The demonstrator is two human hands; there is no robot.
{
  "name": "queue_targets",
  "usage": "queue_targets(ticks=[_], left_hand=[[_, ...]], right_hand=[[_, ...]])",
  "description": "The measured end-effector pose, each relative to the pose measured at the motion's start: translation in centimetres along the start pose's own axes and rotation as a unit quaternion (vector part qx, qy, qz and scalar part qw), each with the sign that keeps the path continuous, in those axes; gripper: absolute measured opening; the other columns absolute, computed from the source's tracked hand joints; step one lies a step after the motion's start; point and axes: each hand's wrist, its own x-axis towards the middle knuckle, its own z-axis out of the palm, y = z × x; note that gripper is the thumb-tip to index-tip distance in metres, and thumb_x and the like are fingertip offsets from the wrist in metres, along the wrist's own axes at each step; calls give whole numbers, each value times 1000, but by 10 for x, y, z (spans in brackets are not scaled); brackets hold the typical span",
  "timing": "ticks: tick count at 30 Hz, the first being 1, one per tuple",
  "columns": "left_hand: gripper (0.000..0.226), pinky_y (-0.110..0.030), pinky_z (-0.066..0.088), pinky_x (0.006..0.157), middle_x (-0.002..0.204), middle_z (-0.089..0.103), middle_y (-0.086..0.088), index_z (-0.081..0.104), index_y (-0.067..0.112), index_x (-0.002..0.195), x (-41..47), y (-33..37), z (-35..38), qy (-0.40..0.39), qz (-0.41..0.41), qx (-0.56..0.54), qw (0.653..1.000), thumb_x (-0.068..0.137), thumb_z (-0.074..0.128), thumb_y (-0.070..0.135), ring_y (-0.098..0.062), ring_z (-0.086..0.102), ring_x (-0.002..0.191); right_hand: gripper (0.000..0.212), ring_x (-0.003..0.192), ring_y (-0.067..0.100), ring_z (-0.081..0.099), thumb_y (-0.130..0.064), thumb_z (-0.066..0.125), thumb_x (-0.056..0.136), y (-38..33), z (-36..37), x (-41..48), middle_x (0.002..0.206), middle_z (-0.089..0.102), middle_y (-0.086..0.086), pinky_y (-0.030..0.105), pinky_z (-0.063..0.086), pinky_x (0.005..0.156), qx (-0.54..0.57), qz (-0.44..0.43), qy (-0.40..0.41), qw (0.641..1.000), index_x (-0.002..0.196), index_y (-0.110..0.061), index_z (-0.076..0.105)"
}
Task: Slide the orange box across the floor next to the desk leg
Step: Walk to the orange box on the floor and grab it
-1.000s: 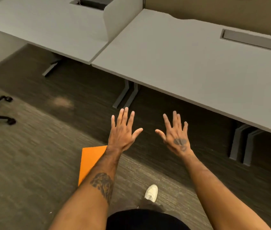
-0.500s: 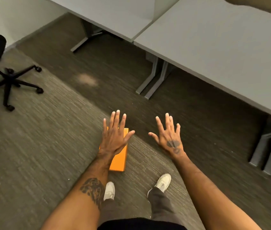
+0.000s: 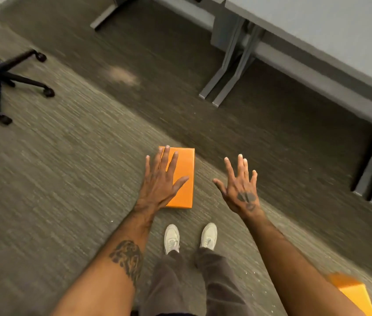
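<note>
Standing behind orange box (image 3: 181, 176), which lies flat on carpet, well short of desk leg (image 3: 223, 71). Left hand (image 3: 161, 181) and right hand (image 3: 241, 190) apart, fingers splayed, gripping nothing; contact with box unclear.

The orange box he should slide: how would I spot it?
Start at the grey desk, then look to the carpet before the white shoes. The orange box lies flat under the left hand; another orange box sits bottom right.

Orange box (image 3: 184, 176); grey-streaked carpet (image 3: 66, 179); grey desk leg (image 3: 228, 74); black chair base (image 3: 0, 76); white shoes (image 3: 172, 238)
</note>
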Motion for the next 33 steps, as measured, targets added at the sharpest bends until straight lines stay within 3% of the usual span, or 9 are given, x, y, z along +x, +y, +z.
queue_targets(ticks=[8,15,22,27,33], left_hand=[[84,-62,10,120,167,7,-14,16,15,158,23,-59,107,-31,-17,1,999,93,20,68,-32,5,154],[83,-62,6,121,167,9,-16,17,13,157,54,-125,249,-56,-59,-1,997,95,25,67,-35,3,154],[85,-63,5,120,168,2,-14,7,14,158,92,-173,394,-85,-88,-18,992,94,21,68,-34,-3,154],[90,-65,14,118,167,3,-16,8,12,158,100,-200,486,-116,-111,-22,987,90,14,70,-37,1,153],[92,-60,14,120,167,1,-15,0,15,158,98,-221,557,-125,-209,-133,961,93,40,66,-38,1,153]], right_hand=[[84,155,36,4,-76,12,91,-21,109,57,168,0,20,59,20,119,-9,-19,-34,999,159,-26,11],[80,155,35,-2,-69,26,96,-13,250,110,168,-4,19,56,14,121,6,-33,-85,996,159,-25,7],[81,155,37,3,-68,28,96,3,390,167,167,2,21,55,20,119,1,-27,-83,996,159,-23,9],[80,154,38,5,-69,28,96,15,480,197,167,4,22,56,22,119,8,-24,-88,996,160,-24,8],[84,154,38,6,-68,37,94,20,543,206,168,0,18,56,23,120,117,64,-101,986,160,-26,4]])
